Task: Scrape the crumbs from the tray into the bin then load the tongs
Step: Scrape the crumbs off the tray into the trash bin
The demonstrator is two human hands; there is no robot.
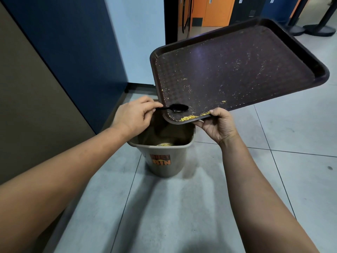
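A dark brown tray (237,66) is tilted, its near left corner hanging over a grey bin (164,157) on the floor. Yellow crumbs (189,117) lie piled along the tray's low near edge, and finer specks are scattered over its surface. My right hand (217,126) grips the tray's near edge from below, thumb on the rim. My left hand (135,115) pinches the handle of a black plastic spoon (177,107), whose bowl rests on the tray near the low corner. Some yellow waste shows inside the bin. No tongs are in view.
The bin stands on grey floor tiles beside a brown panel and a blue wall (73,52) on the left. Far behind are orange doors (209,10) and black stanchion bases (317,30) at the top right.
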